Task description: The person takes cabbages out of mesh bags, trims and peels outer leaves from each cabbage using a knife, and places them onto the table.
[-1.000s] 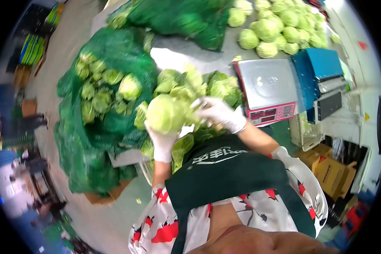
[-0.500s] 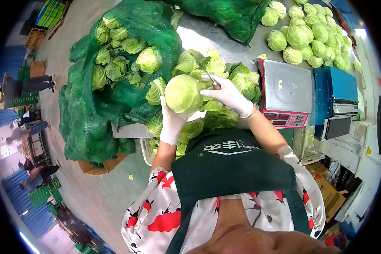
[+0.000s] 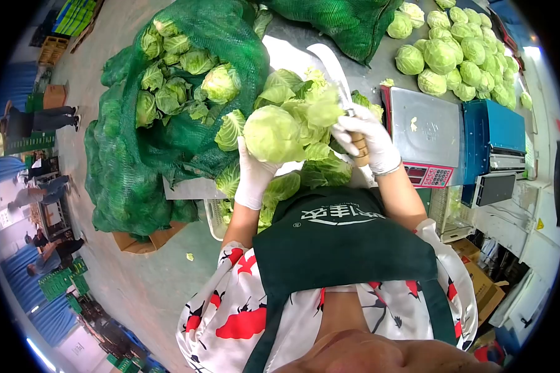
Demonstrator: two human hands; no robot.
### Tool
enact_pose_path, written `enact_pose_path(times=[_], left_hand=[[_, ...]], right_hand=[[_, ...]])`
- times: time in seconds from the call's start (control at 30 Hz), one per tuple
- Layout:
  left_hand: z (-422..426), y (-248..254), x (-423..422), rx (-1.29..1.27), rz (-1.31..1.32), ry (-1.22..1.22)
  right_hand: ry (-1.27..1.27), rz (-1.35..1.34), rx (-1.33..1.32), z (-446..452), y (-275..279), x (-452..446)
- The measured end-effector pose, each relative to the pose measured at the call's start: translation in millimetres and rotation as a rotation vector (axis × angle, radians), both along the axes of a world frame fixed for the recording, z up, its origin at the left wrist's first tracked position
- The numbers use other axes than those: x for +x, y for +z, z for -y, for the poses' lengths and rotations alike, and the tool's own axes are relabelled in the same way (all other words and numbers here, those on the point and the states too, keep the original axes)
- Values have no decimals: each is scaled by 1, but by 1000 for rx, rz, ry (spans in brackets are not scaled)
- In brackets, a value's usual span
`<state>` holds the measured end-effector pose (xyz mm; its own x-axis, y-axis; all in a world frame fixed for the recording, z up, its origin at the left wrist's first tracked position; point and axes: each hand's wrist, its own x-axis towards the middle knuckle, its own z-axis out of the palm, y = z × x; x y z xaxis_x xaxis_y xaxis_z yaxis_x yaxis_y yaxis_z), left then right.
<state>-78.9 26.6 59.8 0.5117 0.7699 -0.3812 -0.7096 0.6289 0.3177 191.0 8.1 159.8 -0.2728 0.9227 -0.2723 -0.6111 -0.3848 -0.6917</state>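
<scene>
My left hand, in a white glove, holds a round green cabbage from its left and underside. On the right, my gloved right hand is closed around the wooden handle of a knife, whose broad curved blade points up and away from me. A pale, blurred leaf is at the right of the cabbage, beside my right fingers. Loose outer leaves lie below and behind the cabbage on the table.
An open green mesh bag of cabbages stands at the left, another mesh bag at the back. At the right are a scale, a blue device and a cabbage pile. A white basket sits below the table edge.
My right hand has moved right, away from the cabbage, and the knife blade now shows fully. A leaf has come away toward the right. My left hand still holds the cabbage.
</scene>
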Motion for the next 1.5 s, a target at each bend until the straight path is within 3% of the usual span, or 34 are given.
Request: enact_pose_path(times=[0.07, 0.13, 0.2, 0.33, 0.37, 0.5, 0.6, 0.63, 0.73, 0.77, 0.8, 0.87, 0.9, 0.93, 1.0, 1.07, 1.13, 1.17, 1.3, 1.4, 1.47, 1.5], left_hand=[[1, -2, 0, 8, 10, 12], [2, -1, 0, -15, 38, 31], [2, 3, 1, -2, -4, 47], [1, 6, 3, 83, -125, 48], [2, 6, 3, 118, -175, 44], [6, 10, 3, 188, -321, 23], [10, 1, 0, 136, -300, -1], [11, -4, -2, 109, -280, -4], [12, 14, 5, 241, -576, 109], [11, 13, 4, 260, -617, 138], [10, 10, 0, 278, -658, 165], [6, 6, -6, 292, -707, 177], [5, 7, -10, 290, -714, 158], [1, 6, -13, 295, -715, 131], [-4, 11, -11, 380, -706, 41], [-8, 22, -4, 366, -650, -100], [-4, 43, 13, 292, -602, -153], [-6, 40, 16, 272, -552, -178], [-24, 39, 19, 514, -491, -258], [-35, 66, 26, 528, -400, -295], [-46, 63, 17, 592, -538, -203], [-49, 67, 14, 577, -650, -161]], right_hand=[[-83, -126, 16, 4, 4, 8], [-102, 137, 27, 4, 15, 16], [-111, 667, 56, -2, 14, 3], [35, 928, 23, 0, -17, -21], [-27, 896, 59, 0, -41, -29], [-179, 941, 184, -7, -40, -55], [6, 793, 92, -14, -42, -52], [-63, 806, 166, -11, -39, -53], [-304, 788, 10, -11, -32, -42], [-450, 901, 24, -14, -42, -36], [-428, 1036, 105, -15, -65, -16], [-90, 1552, 289, -15, -77, 6], [-25, 1504, 227, -10, -73, 4], [-56, 1530, 366, -7, -76, 0], [-17, 1123, 415, -7, -61, -14], [-34, 898, 487, -11, -69, -25], [103, 794, 338, -14, -51, -27], [336, 680, -18, -16, -12, -14], [120, 269, -85, -14, -49, 12], [-57, 321, -211, -18, -48, 67], [-229, 689, -284, -33, 17, 100], [-366, 809, -114, -47, 18, 121]])
